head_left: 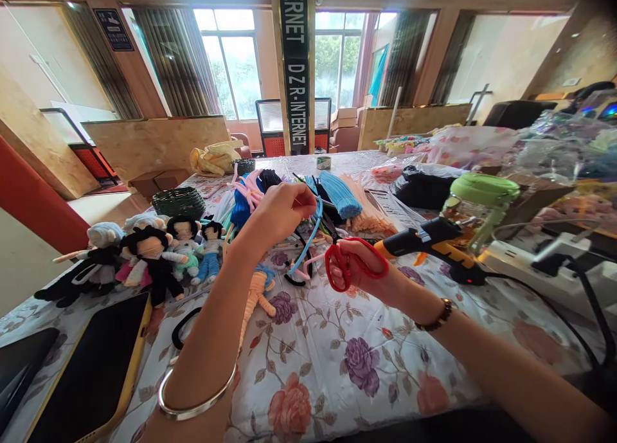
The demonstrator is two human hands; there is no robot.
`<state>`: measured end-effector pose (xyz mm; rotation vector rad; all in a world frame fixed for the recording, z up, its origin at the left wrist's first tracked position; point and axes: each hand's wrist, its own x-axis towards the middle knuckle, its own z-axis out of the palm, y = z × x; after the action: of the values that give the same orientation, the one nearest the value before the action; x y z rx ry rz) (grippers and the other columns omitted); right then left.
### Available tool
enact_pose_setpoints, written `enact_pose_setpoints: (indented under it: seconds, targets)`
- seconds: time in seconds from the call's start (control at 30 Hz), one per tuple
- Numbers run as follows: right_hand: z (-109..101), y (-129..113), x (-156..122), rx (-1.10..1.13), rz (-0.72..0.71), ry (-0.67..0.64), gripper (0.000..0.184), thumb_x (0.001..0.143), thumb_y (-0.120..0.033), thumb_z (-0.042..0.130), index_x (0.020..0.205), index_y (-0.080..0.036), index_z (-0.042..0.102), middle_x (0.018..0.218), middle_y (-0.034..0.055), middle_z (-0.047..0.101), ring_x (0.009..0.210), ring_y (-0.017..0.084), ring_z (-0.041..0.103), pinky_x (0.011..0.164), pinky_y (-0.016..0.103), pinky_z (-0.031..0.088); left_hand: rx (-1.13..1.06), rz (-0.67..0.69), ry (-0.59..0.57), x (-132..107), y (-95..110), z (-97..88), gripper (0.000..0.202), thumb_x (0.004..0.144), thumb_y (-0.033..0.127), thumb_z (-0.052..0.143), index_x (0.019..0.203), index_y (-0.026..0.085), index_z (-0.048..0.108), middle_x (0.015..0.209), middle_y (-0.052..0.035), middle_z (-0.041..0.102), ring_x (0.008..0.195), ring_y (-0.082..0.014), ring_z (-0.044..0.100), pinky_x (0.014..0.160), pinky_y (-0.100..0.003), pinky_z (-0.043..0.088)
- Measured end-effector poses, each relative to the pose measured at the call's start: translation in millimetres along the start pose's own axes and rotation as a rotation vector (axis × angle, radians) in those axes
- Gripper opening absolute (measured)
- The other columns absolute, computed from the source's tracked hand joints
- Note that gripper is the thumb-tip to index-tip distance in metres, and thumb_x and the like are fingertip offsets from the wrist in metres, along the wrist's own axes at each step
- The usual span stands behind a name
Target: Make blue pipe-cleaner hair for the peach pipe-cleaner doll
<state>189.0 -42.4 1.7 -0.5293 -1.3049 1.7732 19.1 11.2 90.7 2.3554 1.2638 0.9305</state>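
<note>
My left hand [282, 210] is raised over the table and pinches a light blue pipe cleaner [308, 237], which curves down from my fingers. My right hand [359, 269] grips red-handled scissors [340, 263] with fingers through the loops; the blades point up toward the pipe cleaner. Bundles of coloured pipe cleaners [337, 195] lie just behind both hands. A small orange and blue figure [258, 292] lies on the floral tablecloth [337, 359] under my left forearm.
Several small dolls [154, 250] lie at the left beside a green basket [179, 202]. A phone [91, 366] rests at the near left. A yellow glue gun [434, 240], a green-lidded jar [477, 205] and a power strip [540, 266] sit at the right.
</note>
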Motion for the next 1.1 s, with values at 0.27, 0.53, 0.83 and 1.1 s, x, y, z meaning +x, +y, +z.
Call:
enact_pose_setpoints:
  seconds: [0.27, 0.53, 0.83, 1.1]
  targets:
    - [6.0, -4.2, -0.7, 0.221, 0.111, -0.044, 0.036, 0.083, -0.04, 0.051, 0.059, -0.014, 0.053, 0.054, -0.0013, 0.049, 0.046, 0.008, 0.045, 0.048, 0.022, 0.033, -0.025, 0.055, -0.013, 0.1, 2.5, 0.6, 0.004, 0.07, 0.015, 0.055, 0.068, 0.016, 0.058, 0.067, 0.0001, 0.062, 0.066, -0.0112, 0.056, 0.065, -0.025, 0.045]
    - [5.1, -1.2, -1.3, 0.171, 0.123, 0.003, 0.036, 0.083, -0.044, 0.053, 0.062, -0.015, 0.052, 0.052, -0.0027, 0.046, 0.045, 0.007, 0.042, 0.046, 0.021, 0.03, -0.032, 0.111, -0.028, -1.4, 3.1, -0.8, 0.007, 0.069, 0.014, 0.051, 0.068, 0.016, 0.058, 0.066, 0.001, 0.061, 0.063, -0.0092, 0.053, 0.062, -0.022, 0.043]
    - [1.9, -0.3, -1.9, 0.139, 0.11, -0.026, 0.038, 0.084, -0.046, 0.046, 0.062, -0.016, 0.053, 0.053, -0.0015, 0.046, 0.046, 0.01, 0.041, 0.047, 0.024, 0.03, 0.006, 0.101, -0.01, -1.9, 3.6, -4.3, 0.008, 0.068, 0.015, 0.05, 0.069, 0.016, 0.058, 0.068, -0.0003, 0.062, 0.065, -0.0105, 0.055, 0.062, -0.023, 0.043]
    - [3.7, -0.3, -3.9, 0.147, 0.09, -0.063, 0.037, 0.086, -0.04, 0.047, 0.059, -0.015, 0.052, 0.054, -0.0012, 0.047, 0.046, 0.009, 0.041, 0.047, 0.024, 0.029, -0.022, 0.145, -0.062, -1.1, -1.5, -5.8, 0.007, 0.069, 0.016, 0.05, 0.069, 0.016, 0.058, 0.069, 0.0005, 0.062, 0.065, -0.0097, 0.053, 0.065, -0.024, 0.043]
